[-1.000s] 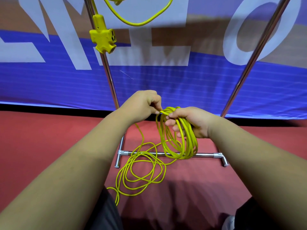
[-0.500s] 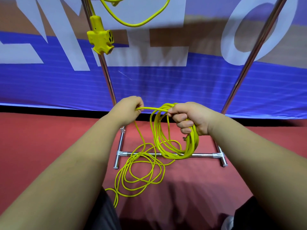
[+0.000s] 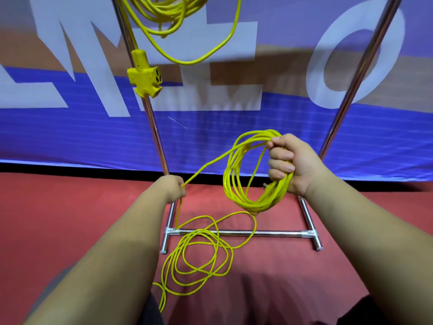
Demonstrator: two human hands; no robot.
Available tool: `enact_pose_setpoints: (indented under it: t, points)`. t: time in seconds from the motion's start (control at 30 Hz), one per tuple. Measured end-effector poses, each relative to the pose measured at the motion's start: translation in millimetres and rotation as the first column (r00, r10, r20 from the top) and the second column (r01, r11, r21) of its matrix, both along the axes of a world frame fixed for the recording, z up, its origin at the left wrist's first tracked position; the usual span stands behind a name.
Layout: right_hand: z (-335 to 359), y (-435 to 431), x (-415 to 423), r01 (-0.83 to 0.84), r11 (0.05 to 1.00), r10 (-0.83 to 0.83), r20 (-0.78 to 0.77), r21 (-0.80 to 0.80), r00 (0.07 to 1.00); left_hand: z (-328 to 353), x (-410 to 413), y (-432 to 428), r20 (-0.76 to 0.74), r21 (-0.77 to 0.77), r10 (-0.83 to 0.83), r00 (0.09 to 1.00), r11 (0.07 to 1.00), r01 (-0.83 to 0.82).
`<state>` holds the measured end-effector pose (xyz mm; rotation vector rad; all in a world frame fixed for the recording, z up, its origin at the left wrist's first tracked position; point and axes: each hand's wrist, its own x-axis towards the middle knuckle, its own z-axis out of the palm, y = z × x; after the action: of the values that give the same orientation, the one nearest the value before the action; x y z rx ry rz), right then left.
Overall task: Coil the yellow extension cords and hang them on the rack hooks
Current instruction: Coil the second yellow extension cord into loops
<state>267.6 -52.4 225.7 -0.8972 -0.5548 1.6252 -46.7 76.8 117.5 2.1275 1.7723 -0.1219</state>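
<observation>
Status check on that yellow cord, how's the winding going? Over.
Right grip holds the coil. Left grip pinches the strand. Loose loops on floor, crossing the rack base bar.

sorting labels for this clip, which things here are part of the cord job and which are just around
In the job: coil gripped by right hand; loose cord pinched by left hand; rack; hung cord with outlet block.
Just there: banner; floor.

Head camera looks forward-down, close over forearms.
</observation>
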Motion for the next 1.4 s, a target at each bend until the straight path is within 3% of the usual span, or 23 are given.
enact_pose_setpoints:
  t: [0.17,0.27,0.37,0.43,0.5,0.6,0.67,0.73,0.8,0.87,1.07,1.27,1.4]
  points:
    - [9,0,14,0.114,0.991,-0.104,-0.131,0.071,0.986,-7,7,-3,-0.069,-0.086,0.094,0.993,0.991,-0.100]
    - [11,0,19,0.174,0.980,-0.157,-0.158,0.095,0.975,-4,6,-6,-0.100,-0.037,0.203,0.974,0.977,-0.208]
    - [12,1,23,0.216,0.971,-0.202,-0.134,0.101,0.970,7,12,1,0.086,0.084,0.342,0.936,0.933,-0.349]
    - [13,1,23,0.242,0.966,-0.234,-0.091,0.090,0.968,18,19,2,0.237,0.211,0.340,0.910,0.896,-0.389]
    - [10,2,22,0.261,0.963,-0.258,-0.052,0.070,0.965,28,29,-3,0.225,0.343,0.251,0.941,0.884,-0.318]
    - [4,5,19,0.294,0.954,-0.293,-0.019,0.053,0.956,46,47,-17,0.036,0.459,0.026,0.999,0.888,-0.040]
    - [0,9,18,0.320,0.947,-0.321,0.023,0.025,0.947,55,57,-26,-0.125,0.426,-0.184,0.975,0.877,0.220]
    - [-5,11,17,0.330,0.944,-0.328,0.097,-0.006,0.940,62,65,-35,-0.225,0.293,-0.398,0.889,0.843,0.452]
    - [-12,13,17,0.304,0.952,-0.293,0.188,-0.031,0.937,65,70,-44,-0.231,0.167,-0.572,0.787,0.774,0.611]
    - [-21,14,15,0.253,0.966,-0.232,0.257,-0.052,0.938,68,74,-52,-0.156,0.138,-0.648,0.745,0.733,0.666]
    - [-34,8,-6,0.089,0.990,-0.039,0.399,-0.107,0.916,88,81,-63,0.126,0.390,-0.683,0.719,0.701,0.597]
    - [-36,-2,-33,-0.146,0.974,0.215,0.504,-0.174,0.837,97,74,-68,0.267,0.441,-0.509,0.818,0.819,0.366]
    - [-31,-9,-42,-0.302,0.939,0.341,0.555,-0.165,0.759,91,57,-63,0.259,0.299,-0.347,0.901,0.916,0.267]
